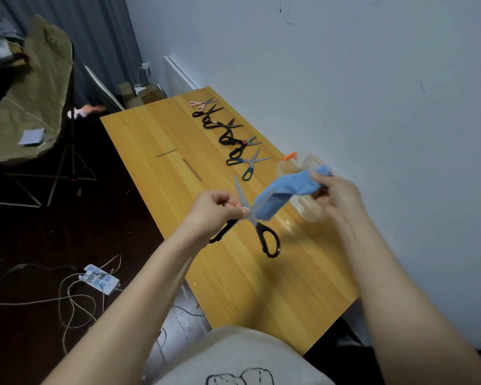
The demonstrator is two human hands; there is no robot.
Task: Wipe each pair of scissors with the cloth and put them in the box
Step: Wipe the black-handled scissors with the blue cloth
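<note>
Currently, an opened pair of black-handled scissors (267, 237) is pinched near its pivot between the thumb and curled fingers of the left hand (217, 209) and held above the middle of the table (178, 151), with both handle loops pointing back toward the person. A blue cloth (283, 187) is gripped in the curled fingers of the right hand (336, 193), its lower end draped against the scissors just above the pivot. Behind it a clear box (308, 215) with an orange latch (290, 156) is seen at the table's wall-side edge, and further scissors (228, 134) are laid in a row along that edge toward the far corner.
</note>
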